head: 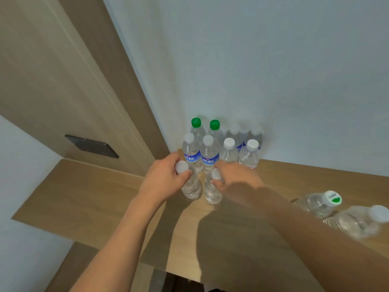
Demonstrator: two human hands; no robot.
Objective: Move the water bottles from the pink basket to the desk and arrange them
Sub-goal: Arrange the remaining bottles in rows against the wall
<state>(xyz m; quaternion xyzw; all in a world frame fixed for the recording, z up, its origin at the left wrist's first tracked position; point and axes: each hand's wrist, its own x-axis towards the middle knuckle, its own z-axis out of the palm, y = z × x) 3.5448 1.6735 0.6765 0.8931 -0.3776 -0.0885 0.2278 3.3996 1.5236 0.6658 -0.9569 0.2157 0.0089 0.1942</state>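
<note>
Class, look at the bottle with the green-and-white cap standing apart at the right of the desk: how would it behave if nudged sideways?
The bottle with the green-and-white cap looks tall over a narrow base, so it would probably tip rather than slide. Its round body would likely roll across the desk afterwards. The thin clear plastic probably dents under a firm squeeze.

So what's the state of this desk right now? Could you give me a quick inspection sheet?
Surface: wooden desk, against a pale wall.
Job's things: eight upright bottles grouped at the wall; two bottles apart at the right; pink basket not in view.
Clutter: nothing seen.
Grippers: left hand and right hand each grip a clear bottle near the cap.
Cables: nothing seen.
Surroundings: wood panel with dark plate.
</note>
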